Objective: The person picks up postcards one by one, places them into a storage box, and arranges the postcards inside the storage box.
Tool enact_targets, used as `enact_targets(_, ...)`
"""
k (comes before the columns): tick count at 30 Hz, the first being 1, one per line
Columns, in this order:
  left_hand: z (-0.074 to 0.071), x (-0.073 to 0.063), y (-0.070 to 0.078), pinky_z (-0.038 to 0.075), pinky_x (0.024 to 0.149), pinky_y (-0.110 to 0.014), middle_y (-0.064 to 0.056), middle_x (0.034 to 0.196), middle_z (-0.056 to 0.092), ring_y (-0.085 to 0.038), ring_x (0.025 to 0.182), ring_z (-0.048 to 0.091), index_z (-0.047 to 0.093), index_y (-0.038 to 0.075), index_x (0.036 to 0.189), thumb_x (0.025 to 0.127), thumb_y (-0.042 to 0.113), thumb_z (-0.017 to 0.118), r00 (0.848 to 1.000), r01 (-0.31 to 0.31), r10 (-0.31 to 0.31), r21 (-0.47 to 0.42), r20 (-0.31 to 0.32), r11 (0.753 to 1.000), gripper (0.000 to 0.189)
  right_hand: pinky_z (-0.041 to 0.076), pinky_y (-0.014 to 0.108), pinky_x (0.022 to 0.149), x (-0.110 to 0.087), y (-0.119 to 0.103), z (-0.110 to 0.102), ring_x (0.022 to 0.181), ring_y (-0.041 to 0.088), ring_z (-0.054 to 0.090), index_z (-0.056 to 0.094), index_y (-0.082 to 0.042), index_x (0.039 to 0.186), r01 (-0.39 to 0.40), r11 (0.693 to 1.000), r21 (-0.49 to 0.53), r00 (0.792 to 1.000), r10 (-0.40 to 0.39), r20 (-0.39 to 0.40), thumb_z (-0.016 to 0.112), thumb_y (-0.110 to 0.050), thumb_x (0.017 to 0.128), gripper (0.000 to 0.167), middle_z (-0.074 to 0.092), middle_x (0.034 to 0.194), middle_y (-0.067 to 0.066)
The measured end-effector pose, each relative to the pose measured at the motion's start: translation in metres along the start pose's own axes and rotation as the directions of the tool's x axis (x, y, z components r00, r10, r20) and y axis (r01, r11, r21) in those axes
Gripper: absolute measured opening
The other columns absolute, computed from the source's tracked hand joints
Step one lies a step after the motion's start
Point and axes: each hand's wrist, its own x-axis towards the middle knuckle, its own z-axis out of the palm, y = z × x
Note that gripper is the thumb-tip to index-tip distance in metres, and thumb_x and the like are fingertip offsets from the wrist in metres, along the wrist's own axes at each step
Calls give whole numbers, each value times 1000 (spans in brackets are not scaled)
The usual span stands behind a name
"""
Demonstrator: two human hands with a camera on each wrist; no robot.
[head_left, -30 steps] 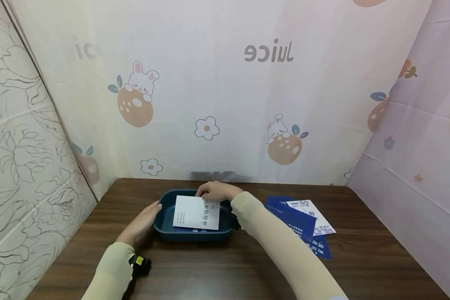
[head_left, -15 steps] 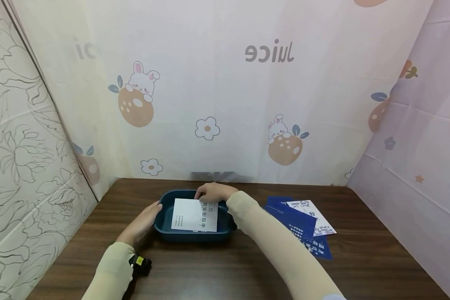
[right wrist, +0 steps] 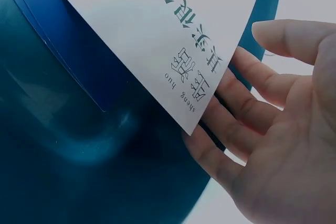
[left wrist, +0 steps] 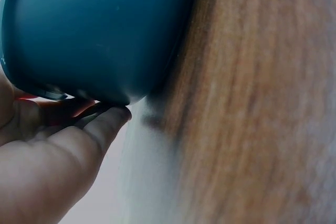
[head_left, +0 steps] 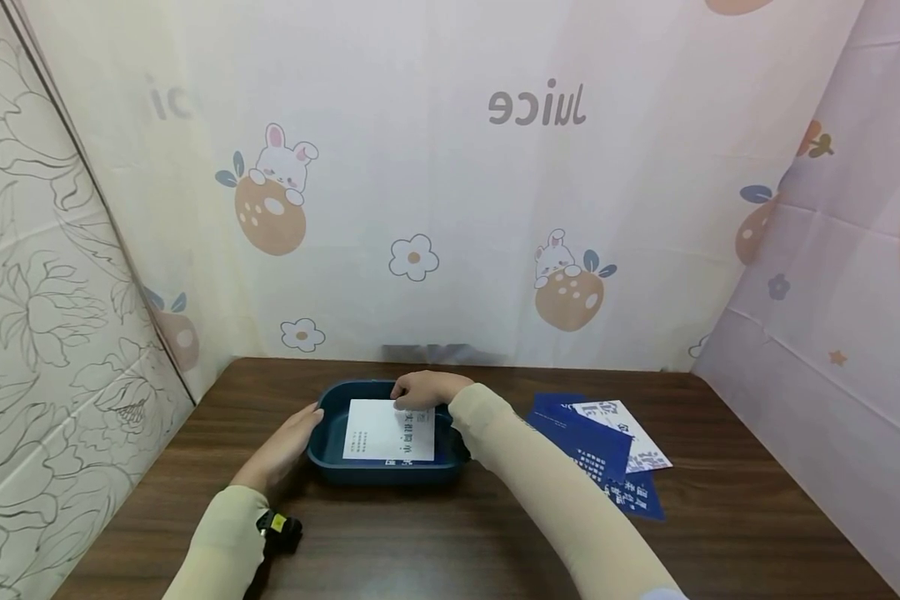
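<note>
Against the tray [head_left: 386, 474] rests the left hand [head_left: 281, 446], fingers straight. Inside, the right hand [head_left: 427, 389], thumb spread, touches a card [head_left: 378, 429].

Fabric [head_left: 480, 183] printed with rabbits and fruit behind a wood-grain table [head_left: 390, 542] suggests a homelike, screened-off corner.

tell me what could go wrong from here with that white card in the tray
The white card could slip: in the right wrist view, the thumb of the right hand looks clear of it. It might drag on the blue card beneath. With the left hand touching the end of the tray, a push could slide it.
</note>
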Motion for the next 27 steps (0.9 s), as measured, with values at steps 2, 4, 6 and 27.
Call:
enact_targets(2, 0, 0, 0, 15, 114, -62, -30, 162, 8, -48, 148, 7, 9, -7, 157, 110, 35, 29, 1000, -2, 2, 3, 1, 1000, 65, 44, 42, 104, 0, -1, 0, 111, 17, 54, 63, -16, 134, -9, 1000, -8, 1000, 9, 3, 56, -33, 102, 36, 58, 137, 2)
enact_targets(4, 0, 0, 0, 15, 114, -62, -30, 162, 8, -48, 148, 7, 9, -8, 157, 110, 35, 29, 1000, -2, 2, 6, -1, 1000, 66, 43, 43, 105, 0, -1, 0, 116, 17, 54, 63, -17, 135, -17, 1000, -23, 1000, 17, 3, 56, -34, 102, 38, 57, 139, 2)
enact_targets(6, 0, 0, 0, 15, 114, -62, -31, 162, 9, -48, 148, 7, 9, -8, 156, 110, 35, 29, 1000, -4, 5, 8, -1, 1000, 66, 43, 42, 105, -1, -2, 1, 120, 17, 54, 63, -17, 135, -22, 999, -34, 1000, 22, 1, 56, -34, 102, 38, 57, 139, 1)
enact_targets(27, 1, -1, 0, 12, 116, -60, -32, 161, 8, -47, 149, 6, 9, -10, 155, 110, 32, 29, 999, -34, 34, -9, 13, 999, 64, 47, 40, 100, -21, 0, -7, 114, 17, 57, 58, -16, 141, 20, 994, -105, 1000, -20, -6, 54, -31, 103, 41, 61, 132, 2)
